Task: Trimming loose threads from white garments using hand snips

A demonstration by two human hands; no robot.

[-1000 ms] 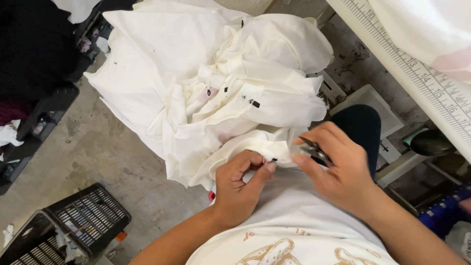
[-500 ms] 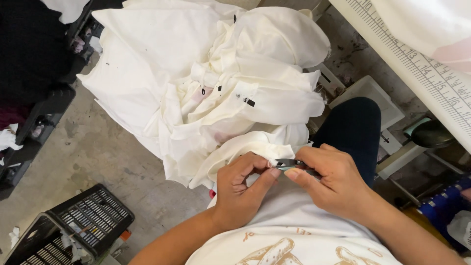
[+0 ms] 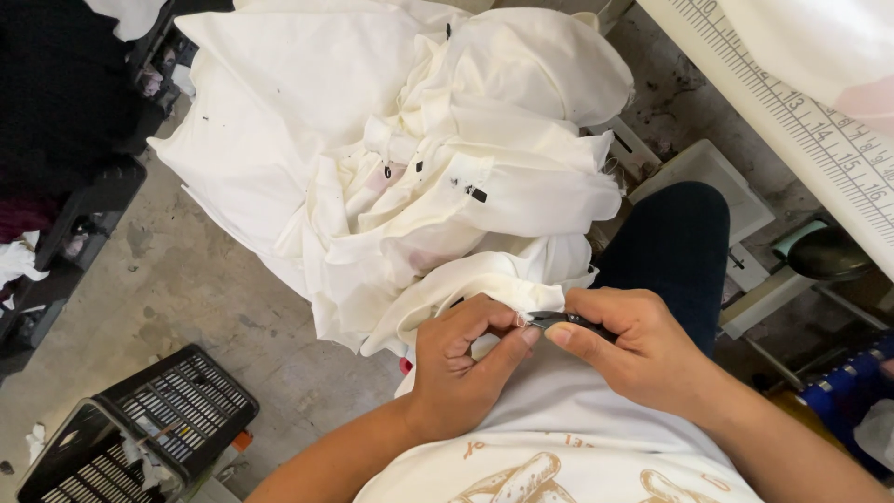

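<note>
A heap of cream-white garments [image 3: 410, 158] lies over my lap and the floor in front of me. My left hand [image 3: 461, 368] pinches a folded edge of one cream garment [image 3: 484, 279] between thumb and fingers. My right hand [image 3: 633, 349] holds small dark thread snips [image 3: 568, 321], their tip touching the cloth edge right beside my left thumb. The two hands meet at that edge, just above my white printed shirt.
A black plastic crate [image 3: 140, 428] stands on the concrete floor at lower left. Dark shelving with cloth [image 3: 65, 186] runs along the left. A white table edge with a printed ruler [image 3: 801, 102] crosses the upper right. My dark trouser knee [image 3: 670, 233] rises beside a pale foot pedal [image 3: 717, 177].
My right hand has moved left and down with the snips, bringing their tip to the cloth edge held by my left hand. The garment heap has shifted slightly.
</note>
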